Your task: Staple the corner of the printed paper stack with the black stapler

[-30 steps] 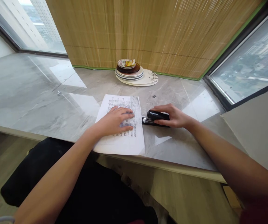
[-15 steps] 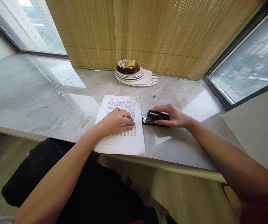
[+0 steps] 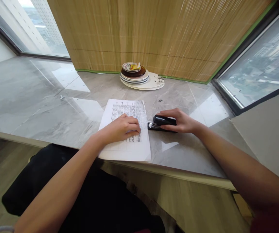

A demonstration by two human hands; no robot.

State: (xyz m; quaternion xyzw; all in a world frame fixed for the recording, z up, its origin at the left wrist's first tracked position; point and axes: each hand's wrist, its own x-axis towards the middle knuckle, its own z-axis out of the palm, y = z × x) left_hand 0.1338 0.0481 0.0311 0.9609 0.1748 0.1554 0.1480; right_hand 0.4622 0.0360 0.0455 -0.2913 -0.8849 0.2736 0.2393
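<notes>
A printed sheet of paper [image 3: 123, 152], perhaps the top of a stack, lies near the front edge of the stone sill. My left hand [image 3: 123, 126] rests palm down on its text, fingers a little bent and gripping nothing. To the right of the paper is a black stapler [image 3: 162, 120], its front end against or very near the paper's right edge. My right hand [image 3: 182, 120] holds the stapler from its back end, thumb low and fingers over the top. The stapler's rear is hidden by that hand.
Stacked plates [image 3: 141, 81] stand behind the paper, with a small yellow packet [image 3: 135, 66] on top. Small dark bits, perhaps staples [image 3: 160, 100], lie behind the stapler. A bamboo blind [image 3: 154, 35] hangs at the back, between windows. The sill's front edge [image 3: 178, 174] is close to me.
The fingers of my left hand have bent slightly more on the paper and shifted a touch. My right hand and the stapler stay where they were.
</notes>
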